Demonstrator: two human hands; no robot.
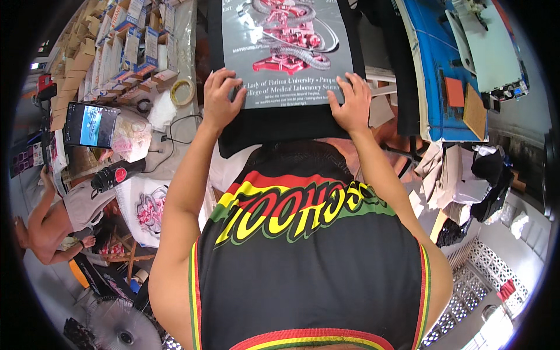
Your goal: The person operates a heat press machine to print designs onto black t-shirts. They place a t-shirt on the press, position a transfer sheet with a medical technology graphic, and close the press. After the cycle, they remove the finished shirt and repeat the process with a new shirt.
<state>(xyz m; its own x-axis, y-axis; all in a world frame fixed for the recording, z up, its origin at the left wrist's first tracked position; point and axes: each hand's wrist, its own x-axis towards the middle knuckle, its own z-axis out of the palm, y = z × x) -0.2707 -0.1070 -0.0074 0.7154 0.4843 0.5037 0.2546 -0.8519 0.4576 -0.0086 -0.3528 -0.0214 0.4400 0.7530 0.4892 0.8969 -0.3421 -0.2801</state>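
A black garment point(274, 127) lies spread in front of me, with its near edge close to my body. On it rests a grey printed transfer sheet point(248, 61) carrying a red-and-white picture and lines of white text. My left hand point(221, 99) sits at the sheet's near left edge, fingers apart and slightly bent. At the near right edge, my right hand point(353, 106) touches down with spread fingers. Neither hand grips anything I can see. The far end of the sheet runs out of the picture.
Left are many stacked cartons point(131, 49), a tape roll point(182, 92) and a device with a lit screen point(89, 125). A blue-topped table point(431, 76) stands right, above piled cloth and cardboard point(452, 175). Another person point(52, 230) is at far left, near a fan point(123, 329).
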